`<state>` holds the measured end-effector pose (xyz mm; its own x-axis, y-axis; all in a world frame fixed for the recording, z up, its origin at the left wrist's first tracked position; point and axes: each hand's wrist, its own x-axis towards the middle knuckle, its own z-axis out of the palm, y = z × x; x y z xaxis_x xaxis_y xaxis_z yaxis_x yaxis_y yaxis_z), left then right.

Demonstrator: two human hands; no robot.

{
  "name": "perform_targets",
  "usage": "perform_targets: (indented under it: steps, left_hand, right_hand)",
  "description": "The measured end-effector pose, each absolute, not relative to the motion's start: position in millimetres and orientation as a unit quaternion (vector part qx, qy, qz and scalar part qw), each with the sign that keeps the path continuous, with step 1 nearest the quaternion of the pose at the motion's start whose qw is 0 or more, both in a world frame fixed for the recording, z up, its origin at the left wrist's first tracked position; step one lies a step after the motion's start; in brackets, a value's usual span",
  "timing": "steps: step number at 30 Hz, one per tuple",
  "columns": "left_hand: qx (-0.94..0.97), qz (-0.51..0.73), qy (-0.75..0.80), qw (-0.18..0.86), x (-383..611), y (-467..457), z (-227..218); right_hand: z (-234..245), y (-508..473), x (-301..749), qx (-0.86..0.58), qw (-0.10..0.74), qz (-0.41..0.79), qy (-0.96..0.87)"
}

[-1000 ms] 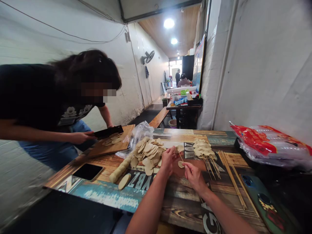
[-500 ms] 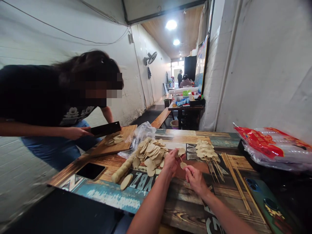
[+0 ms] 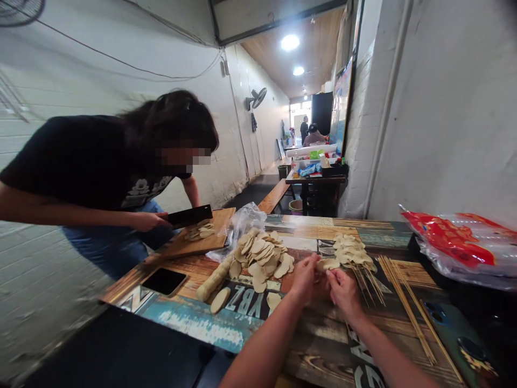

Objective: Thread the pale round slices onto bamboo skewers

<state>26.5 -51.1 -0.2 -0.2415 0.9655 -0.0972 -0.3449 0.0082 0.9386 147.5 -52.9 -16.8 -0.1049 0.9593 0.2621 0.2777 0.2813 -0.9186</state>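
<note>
Slightly right of the table's middle, my left hand (image 3: 306, 277) is closed, its fingertips pinching the left end of a few thin, pale beige slices (image 3: 329, 264). My right hand (image 3: 343, 291) is closed too, thumb and fingers at the near edge of the same slices. The bamboo skewer they are threaded on is mostly hidden by my hands. Left of my hands lies a heap of loose slices (image 3: 262, 253), with a pale uncut log (image 3: 216, 280) beside it. Just beyond my right hand rest several filled skewers (image 3: 352, 250), their sticks pointing towards me.
Bare skewers (image 3: 407, 310) and a green phone (image 3: 452, 334) lie at right, near a red-and-clear plastic package (image 3: 456, 237). A black phone (image 3: 164, 281) lies at left. Across the table a co-worker (image 3: 121, 161) holds a cleaver (image 3: 189, 216) above a cutting board (image 3: 222, 221).
My hands have come together around the slices and moved right, towards the filled skewers. A single slice now shows on the table by my left forearm. The view has shifted slightly left.
</note>
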Motion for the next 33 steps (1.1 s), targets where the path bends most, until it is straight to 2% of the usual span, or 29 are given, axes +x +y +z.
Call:
perform_targets:
  steps: [3,6,8,10,15,22,27,33]
  left_hand:
    - [0.435,0.591,0.625,0.266,-20,-60,18]
    - [0.550,0.342,0.756,0.093,-63,-75,27]
    - [0.589,0.196,0.783,0.035,-76,-83,25]
    - [0.608,0.129,0.784,0.013,-77,-87,20]
    - [0.596,0.104,0.796,0.022,-62,-93,14]
    - [0.544,0.101,0.833,-0.001,-46,-100,5]
    - [0.521,0.139,0.842,0.026,-49,-93,4]
    - [0.516,0.102,0.850,-0.005,-47,-91,6]
  right_hand:
    - [-20,-53,148,-0.469,0.452,0.405,-0.642]
    - [-23,-54,147,-0.457,0.431,0.435,-0.645]
    - [-24,-55,147,-0.453,0.419,0.453,-0.644]
    - [-24,-57,146,-0.450,0.411,0.474,-0.636]
    - [-18,-64,149,-0.423,0.387,0.527,-0.627]
    - [-15,-66,153,-0.425,0.409,0.455,-0.667]
    - [-20,-63,150,-0.429,0.421,0.463,-0.652]
    - [-24,-58,149,-0.424,0.431,0.444,-0.661]
